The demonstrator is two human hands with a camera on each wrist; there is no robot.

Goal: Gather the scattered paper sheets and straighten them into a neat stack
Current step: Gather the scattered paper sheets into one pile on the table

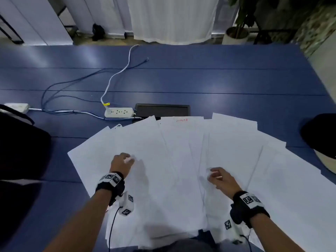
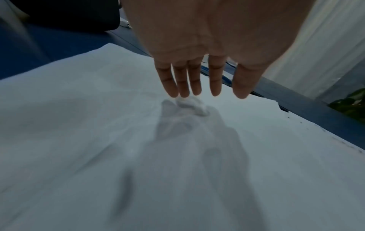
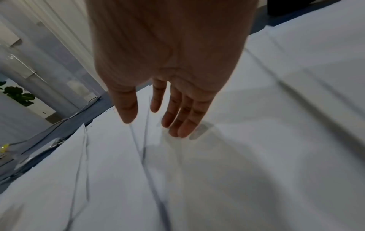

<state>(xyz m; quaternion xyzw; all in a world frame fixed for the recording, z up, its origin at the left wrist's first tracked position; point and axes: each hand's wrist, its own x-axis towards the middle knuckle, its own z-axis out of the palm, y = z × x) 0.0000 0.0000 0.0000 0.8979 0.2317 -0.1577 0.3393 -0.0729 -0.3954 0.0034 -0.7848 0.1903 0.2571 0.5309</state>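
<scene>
**Surroundings beyond my reach**

The blue table (image 1: 218, 79) stretches ahead of both my hands. Straight ahead of my left hand lies a white power strip (image 1: 119, 112), a white cable (image 1: 116, 75) plugged into its left end and running away toward the table's far edge. Thin blue cables (image 1: 60, 99) loop farther off to the left. Just right of the strip, ahead and between my hands, sits a flat black panel (image 1: 162, 110). Far to my left, a second white strip (image 1: 17, 106) rests near a dark chair (image 1: 21, 146). Far to my right is a dark rounded object (image 1: 321, 131) I cannot identify. Beyond the table hang white curtains (image 1: 172, 19), with a potted plant (image 1: 238, 24) to their right.
</scene>
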